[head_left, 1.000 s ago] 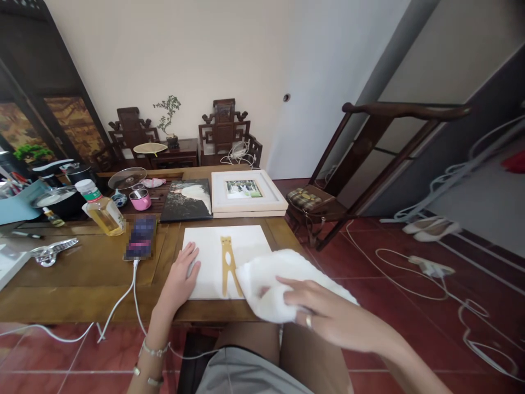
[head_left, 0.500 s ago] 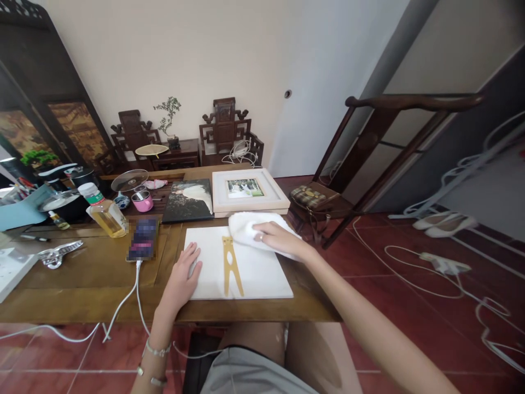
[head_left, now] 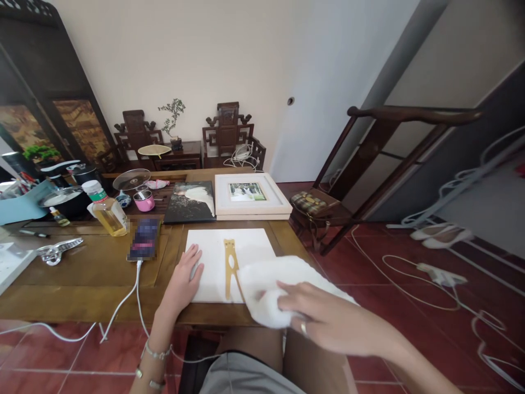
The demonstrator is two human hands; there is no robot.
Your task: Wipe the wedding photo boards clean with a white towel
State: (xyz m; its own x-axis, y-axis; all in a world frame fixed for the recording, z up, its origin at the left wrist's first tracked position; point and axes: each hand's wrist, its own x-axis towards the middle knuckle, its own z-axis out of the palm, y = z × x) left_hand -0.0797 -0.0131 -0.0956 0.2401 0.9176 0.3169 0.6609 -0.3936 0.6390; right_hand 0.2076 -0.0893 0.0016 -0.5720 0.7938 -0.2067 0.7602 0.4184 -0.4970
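Observation:
A flat white panel (head_left: pixel 211 273) lies near the table's front edge, with a tan cat-headed piece (head_left: pixel 229 265) with two long legs on it. My left hand (head_left: pixel 187 276) rests on the panel's left edge, fingers stretched out and holding nothing. My right hand (head_left: pixel 315 314) grips a bunched white fluffy cloth (head_left: pixel 287 276) over the panel's lower right corner. The cloth hides that corner and part of one tan leg, and hangs past the table's edge.
Behind the panel are a framed photo (head_left: pixel 250 210) and a dark picture (head_left: pixel 186 205). To the left sit a phone (head_left: pixel 143 241) on a white cable, an oil bottle (head_left: pixel 110 213) and a pink cup (head_left: pixel 144 201). A wooden chair (head_left: pixel 377 131) stands on the right.
My right hand has brought the white cloth from the panel's upper right toward me, down to the lower right corner. My left hand stays on the panel's left edge.

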